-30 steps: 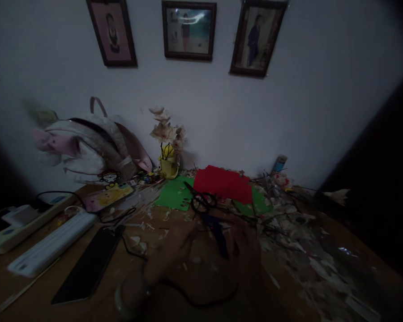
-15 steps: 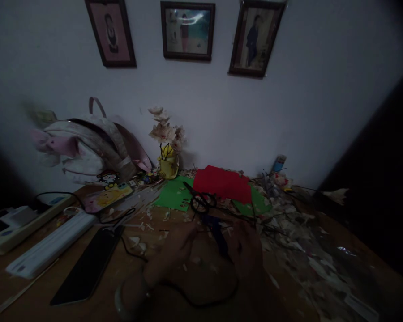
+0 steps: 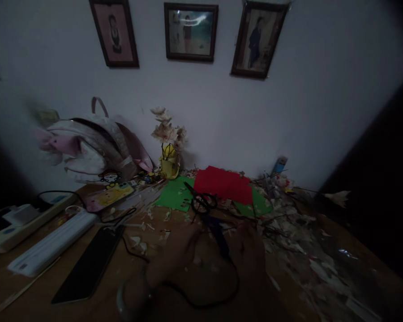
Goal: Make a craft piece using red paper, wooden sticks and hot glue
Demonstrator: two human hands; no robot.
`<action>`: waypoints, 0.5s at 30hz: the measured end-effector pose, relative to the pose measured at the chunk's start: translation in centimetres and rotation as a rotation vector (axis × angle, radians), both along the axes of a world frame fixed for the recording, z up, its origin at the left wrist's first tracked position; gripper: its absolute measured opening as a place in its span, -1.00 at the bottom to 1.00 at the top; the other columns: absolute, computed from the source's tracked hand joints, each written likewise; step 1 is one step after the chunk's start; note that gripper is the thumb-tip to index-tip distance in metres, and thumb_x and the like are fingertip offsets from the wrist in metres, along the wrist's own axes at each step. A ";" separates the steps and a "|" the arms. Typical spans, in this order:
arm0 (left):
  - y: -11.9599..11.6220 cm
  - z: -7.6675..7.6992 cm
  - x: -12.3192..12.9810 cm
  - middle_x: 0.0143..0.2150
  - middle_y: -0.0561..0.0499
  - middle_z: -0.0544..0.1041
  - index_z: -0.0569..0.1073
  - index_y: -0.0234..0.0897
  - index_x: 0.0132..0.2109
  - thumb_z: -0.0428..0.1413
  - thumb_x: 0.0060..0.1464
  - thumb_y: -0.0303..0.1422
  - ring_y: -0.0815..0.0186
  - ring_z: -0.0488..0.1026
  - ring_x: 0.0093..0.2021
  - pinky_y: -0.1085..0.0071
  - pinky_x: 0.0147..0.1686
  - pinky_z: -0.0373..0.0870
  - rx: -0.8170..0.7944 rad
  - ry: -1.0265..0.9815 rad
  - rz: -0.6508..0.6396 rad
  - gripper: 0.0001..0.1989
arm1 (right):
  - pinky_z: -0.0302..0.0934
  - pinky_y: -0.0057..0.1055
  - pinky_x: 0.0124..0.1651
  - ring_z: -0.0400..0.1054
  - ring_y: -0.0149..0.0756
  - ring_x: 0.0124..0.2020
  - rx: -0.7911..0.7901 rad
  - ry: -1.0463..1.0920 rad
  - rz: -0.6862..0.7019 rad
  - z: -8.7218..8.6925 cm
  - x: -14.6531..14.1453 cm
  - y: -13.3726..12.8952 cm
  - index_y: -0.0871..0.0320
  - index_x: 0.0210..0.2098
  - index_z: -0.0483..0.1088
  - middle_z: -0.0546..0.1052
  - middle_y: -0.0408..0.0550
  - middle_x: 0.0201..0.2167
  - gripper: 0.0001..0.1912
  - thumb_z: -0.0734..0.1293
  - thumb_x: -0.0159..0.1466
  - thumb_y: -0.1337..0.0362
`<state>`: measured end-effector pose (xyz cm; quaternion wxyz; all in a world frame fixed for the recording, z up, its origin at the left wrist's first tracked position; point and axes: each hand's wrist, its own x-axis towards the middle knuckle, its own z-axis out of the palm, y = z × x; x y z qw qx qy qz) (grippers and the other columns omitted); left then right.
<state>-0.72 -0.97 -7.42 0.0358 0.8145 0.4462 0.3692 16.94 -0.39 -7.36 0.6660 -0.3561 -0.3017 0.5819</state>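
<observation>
In the dim light, my left hand (image 3: 183,243) is closed, fingertips pinched at one end of a thin dark stick (image 3: 218,230). My right hand (image 3: 247,246) pinches around the stick's other end; its fingertips are in shadow. Between the hands lies a dark blue glue gun (image 3: 219,235), its black cord looping below them across the wooden table (image 3: 174,308). Just beyond stand out black-handled scissors (image 3: 203,202), resting open over green paper (image 3: 173,194) and close to red paper (image 3: 223,183).
To the left are a black phone (image 3: 89,266), a white power strip (image 3: 53,243) and another strip with plugs (image 3: 30,223). A backpack (image 3: 94,143) leans on the wall near a yellow vase (image 3: 169,167) of pale flowers. Pale scraps (image 3: 309,255) cover the right side.
My left hand has shifted slightly to the right and up, toward the glue gun. The whole view has moved a little; my right hand stays nearly in place.
</observation>
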 end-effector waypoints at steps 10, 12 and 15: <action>0.0 0.1 0.2 -0.30 -0.06 0.44 0.36 -0.25 -0.18 -0.20 0.08 -0.59 0.29 0.38 -0.27 0.38 -0.28 0.36 -0.070 -0.119 -0.097 -0.70 | -0.27 -0.62 -0.72 -0.13 -0.61 -0.77 0.061 0.031 0.049 -0.4 0.2 0.1 0.14 -0.52 0.21 0.09 -0.38 -0.81 -0.68 0.38 0.07 0.07; 0.1 0.0 0.2 -0.30 -0.05 0.44 0.37 -0.25 -0.18 -0.20 0.08 -0.60 0.29 0.38 -0.27 0.37 -0.27 0.37 -0.066 -0.141 -0.101 -0.68 | -0.26 -0.61 -0.71 -0.12 -0.60 -0.76 0.080 0.014 0.059 -0.3 0.1 0.1 0.13 -0.55 0.17 0.10 -0.37 -0.80 -0.67 0.37 0.08 0.09; 0.4 -0.4 0.2 -0.26 -0.07 0.45 0.37 -0.25 -0.15 -0.22 0.07 -0.61 0.27 0.39 -0.20 0.35 -0.21 0.38 -0.069 -0.176 -0.102 -0.65 | -0.30 -0.62 -0.73 -0.15 -0.60 -0.79 0.066 -0.069 0.056 0.1 -0.3 -0.1 0.11 -0.47 0.20 0.12 -0.40 -0.81 -0.70 0.40 0.03 0.11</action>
